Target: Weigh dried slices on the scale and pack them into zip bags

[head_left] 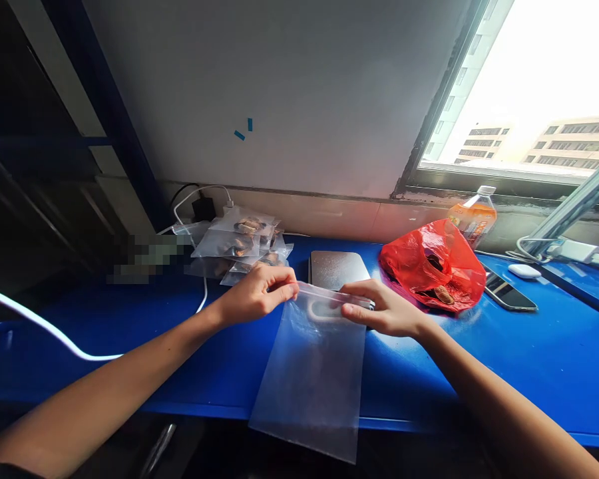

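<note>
A clear zip-lock bag [312, 379] hangs flat between my two hands, its lower end past the table's front edge; nothing shows inside it. My left hand [262, 291] pinches the bag's top left corner. At the top right, my right hand [384, 307] grips the same edge between thumb and fingers. Behind the bag sits a small silver scale [340, 266], partly covered by the bag and my right hand. To the left lies a pile of filled clear bags [239, 243] with brown dried pieces in them. A crumpled red plastic bag [432, 263] lies open on the right, brown pieces visible inside.
The blue table [499, 372] runs along a wall. At the right are a phone [510, 291], a white earbud case [524, 271], an orange-labelled bottle [474, 214] and a white charger [579, 251]. White cables [44, 332] and a black adapter [203, 208] are on the left.
</note>
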A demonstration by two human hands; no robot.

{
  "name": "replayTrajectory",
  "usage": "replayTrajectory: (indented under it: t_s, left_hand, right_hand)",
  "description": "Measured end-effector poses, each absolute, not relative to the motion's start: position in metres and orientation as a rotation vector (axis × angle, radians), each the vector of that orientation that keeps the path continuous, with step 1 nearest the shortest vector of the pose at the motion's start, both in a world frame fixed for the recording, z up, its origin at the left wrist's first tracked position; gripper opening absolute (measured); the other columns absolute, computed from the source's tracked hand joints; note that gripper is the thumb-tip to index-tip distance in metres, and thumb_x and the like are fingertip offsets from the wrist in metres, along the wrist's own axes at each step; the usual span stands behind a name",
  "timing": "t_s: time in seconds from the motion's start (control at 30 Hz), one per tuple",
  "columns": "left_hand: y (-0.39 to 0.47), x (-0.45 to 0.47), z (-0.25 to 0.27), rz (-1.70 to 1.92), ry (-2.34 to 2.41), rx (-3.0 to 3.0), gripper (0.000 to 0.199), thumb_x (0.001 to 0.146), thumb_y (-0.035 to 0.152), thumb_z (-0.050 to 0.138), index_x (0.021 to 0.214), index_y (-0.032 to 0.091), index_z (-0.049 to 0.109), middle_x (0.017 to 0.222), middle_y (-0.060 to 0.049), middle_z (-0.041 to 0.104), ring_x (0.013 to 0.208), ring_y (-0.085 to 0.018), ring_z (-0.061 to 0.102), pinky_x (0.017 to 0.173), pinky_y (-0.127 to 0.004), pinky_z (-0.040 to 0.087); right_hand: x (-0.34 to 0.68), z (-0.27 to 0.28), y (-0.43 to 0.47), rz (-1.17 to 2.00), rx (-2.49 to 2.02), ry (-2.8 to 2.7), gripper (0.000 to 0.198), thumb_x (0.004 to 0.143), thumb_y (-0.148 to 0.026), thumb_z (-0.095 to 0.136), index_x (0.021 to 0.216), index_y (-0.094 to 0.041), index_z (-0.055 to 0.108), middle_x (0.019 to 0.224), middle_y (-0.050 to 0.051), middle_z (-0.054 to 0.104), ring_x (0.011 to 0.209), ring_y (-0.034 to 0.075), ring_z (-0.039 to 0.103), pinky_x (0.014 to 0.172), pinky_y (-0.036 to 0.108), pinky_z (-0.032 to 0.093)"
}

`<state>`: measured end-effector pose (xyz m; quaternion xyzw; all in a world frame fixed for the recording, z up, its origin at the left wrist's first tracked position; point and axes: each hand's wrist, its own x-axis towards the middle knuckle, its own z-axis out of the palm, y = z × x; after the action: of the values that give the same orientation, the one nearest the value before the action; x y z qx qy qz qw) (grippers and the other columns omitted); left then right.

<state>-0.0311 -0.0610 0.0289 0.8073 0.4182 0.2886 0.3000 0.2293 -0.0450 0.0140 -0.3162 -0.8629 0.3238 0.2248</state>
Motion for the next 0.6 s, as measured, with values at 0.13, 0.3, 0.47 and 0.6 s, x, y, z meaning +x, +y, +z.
replayTrajectory:
  t_s: [0.13, 0.3, 0.47, 0.6]
  left_hand:
    - [-0.074, -0.020, 0.019, 0.697, 1.020, 2.366, 0.021, 0.087, 0.024, 0.052, 0.069, 0.016, 0.060, 0.058, 0.001, 0.054, 0.053, -0.011, 0.044, 0.054, -0.025, 0.029]
    - [-0.082, -0.011, 0.008, 0.573, 0.763, 2.739, 0.021, 0.090, 0.016, 0.046, 0.074, 0.017, 0.059, 0.066, -0.002, 0.063, 0.060, -0.014, 0.054, 0.058, -0.027, 0.033]
    - [-0.077, -0.013, 0.006, 0.433, 0.736, 2.764, 0.025, 0.093, 0.018, 0.043, 0.069, 0.018, 0.052, 0.062, 0.000, 0.058, 0.056, -0.013, 0.049, 0.055, -0.028, 0.030]
    - [-0.077, -0.013, 0.009, 0.469, 0.600, 2.752, 0.024, 0.088, 0.017, 0.043, 0.065, 0.020, 0.042, 0.057, 0.001, 0.051, 0.053, -0.013, 0.042, 0.054, -0.029, 0.029]
  right_hand:
    - [0.214, 0.012, -0.056, 0.622, -0.770, -2.611, 0.034, 0.093, -0.049, 0.058, 0.092, -0.016, 0.068, 0.077, 0.003, 0.063, 0.068, 0.013, 0.051, 0.063, 0.026, 0.036]
    - [0.201, 0.000, -0.065, 0.236, -0.629, -2.739, 0.032, 0.094, -0.038, 0.059, 0.071, -0.017, 0.064, 0.067, 0.000, 0.057, 0.062, 0.011, 0.046, 0.062, 0.027, 0.031]
    - [0.202, -0.006, -0.064, 0.222, -0.460, -2.635, 0.043, 0.099, -0.040, 0.052, 0.064, -0.016, 0.061, 0.062, 0.000, 0.053, 0.058, 0.011, 0.043, 0.059, 0.026, 0.031]
    - [0.199, -0.005, -0.066, 0.326, -0.336, -2.578, 0.048, 0.100, -0.042, 0.049, 0.060, -0.016, 0.057, 0.059, 0.000, 0.052, 0.058, 0.011, 0.043, 0.058, 0.026, 0.032]
